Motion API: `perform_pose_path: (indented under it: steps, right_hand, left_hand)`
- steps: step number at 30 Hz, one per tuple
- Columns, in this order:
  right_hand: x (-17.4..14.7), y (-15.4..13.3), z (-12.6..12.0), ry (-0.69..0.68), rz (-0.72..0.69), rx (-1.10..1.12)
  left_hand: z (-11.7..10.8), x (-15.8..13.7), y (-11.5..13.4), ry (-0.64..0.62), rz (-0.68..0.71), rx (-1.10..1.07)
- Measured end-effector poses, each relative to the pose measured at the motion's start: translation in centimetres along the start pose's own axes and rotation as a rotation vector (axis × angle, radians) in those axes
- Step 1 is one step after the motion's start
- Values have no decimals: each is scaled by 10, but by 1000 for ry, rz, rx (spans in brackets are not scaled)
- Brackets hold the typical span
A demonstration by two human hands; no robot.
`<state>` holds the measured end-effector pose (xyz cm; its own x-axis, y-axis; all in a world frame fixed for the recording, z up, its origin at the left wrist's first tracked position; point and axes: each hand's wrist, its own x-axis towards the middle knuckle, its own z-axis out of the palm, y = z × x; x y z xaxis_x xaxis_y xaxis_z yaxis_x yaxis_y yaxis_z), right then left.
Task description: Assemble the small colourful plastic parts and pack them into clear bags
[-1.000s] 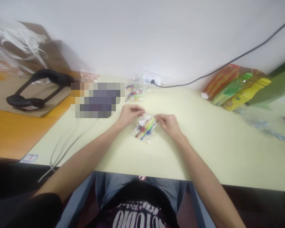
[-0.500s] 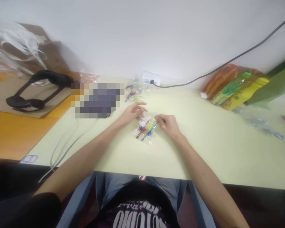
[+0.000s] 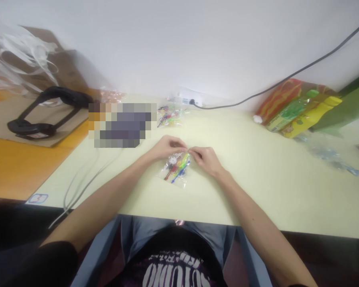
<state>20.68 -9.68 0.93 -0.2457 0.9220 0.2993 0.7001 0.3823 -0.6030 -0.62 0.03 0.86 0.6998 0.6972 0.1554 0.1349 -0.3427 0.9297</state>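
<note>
A small clear plastic bag point(image 3: 176, 169) lies on the pale table in front of me, with red, blue, yellow-green and white plastic parts showing through it. At its top edge my left hand point(image 3: 170, 146) is closed in a pinch on the film. Close beside it, my right hand point(image 3: 205, 158) pinches the top right corner of the same bag. The fingertips of both hands nearly meet. Just what part of the edge lies between them is too small to make out.
More bagged colourful parts point(image 3: 169, 115) lie near the wall, by a white power strip point(image 3: 190, 99). A pixelated dark object point(image 3: 124, 123) and cables are left. Bottle-shaped green and yellow packages point(image 3: 311, 115) and crumpled clear plastic point(image 3: 329, 155) are right. A black strap frame point(image 3: 37, 129) sits far left.
My left hand has gone from spread fingers to a pinch at the bag's top. My right hand has moved left towards it, and the bag has shifted slightly left and nearer me.
</note>
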Motion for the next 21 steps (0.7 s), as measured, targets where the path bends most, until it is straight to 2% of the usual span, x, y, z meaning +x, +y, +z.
perform_pose_path:
  steps: [6, 11, 21]
  right_hand:
    - [0, 0, 0, -2, 9, -12]
    - [0, 0, 0, -10, 4, -16]
    - [0, 0, 0, -76, 35, -32]
  left_hand:
    - [0, 0, 1, 1, 0, 7]
    - [1, -1, 4, -46, -22, 24]
    - [1, -2, 3, -51, -18, 27]
